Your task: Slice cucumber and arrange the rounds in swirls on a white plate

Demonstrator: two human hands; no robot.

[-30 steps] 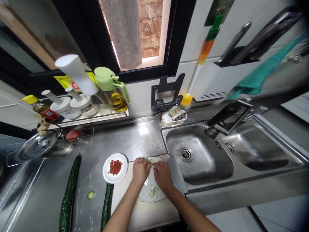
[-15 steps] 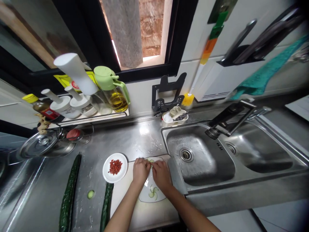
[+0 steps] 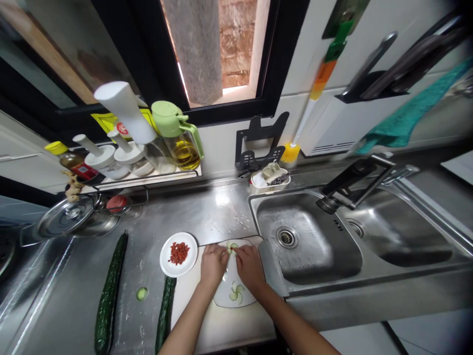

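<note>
1. The steel worktop (image 3: 129,266) spreads beneath and around the white cutting board (image 3: 232,328), with water droplets beyond the board's far edge.
2. A double sink (image 3: 325,241) is set in to the right of the board.
3. A long dark-green cucumber (image 3: 110,296) lies left of the board, well apart from it.
4. A second cucumber (image 3: 165,310) lies along the board's left edge; the left forearm hides part of its near end.
5. A clear-white plate (image 3: 224,291) with a thin dark rim rests on the board, towards its right side.
6. A round white dish (image 3: 164,256) sits at the board's far left corner.
7. The left hand (image 3: 214,266) and right hand (image 3: 250,264) meet over the board's far edge, above the plate. Their fingers bend inward towards each other; I cannot tell whether they are apart or clamped.
8. Red berries (image 3: 179,253) are heaped in the dish.
9. Curved cucumber slices (image 3: 236,293) fan out on the plate above the board's middle; more green slices (image 3: 232,243) lie at the far edge.
10. A round cucumber piece (image 3: 142,294) lies left of the board, on the worktop.
11. A tiny red bit (image 3: 232,248) shows between the fingertips.
</note>
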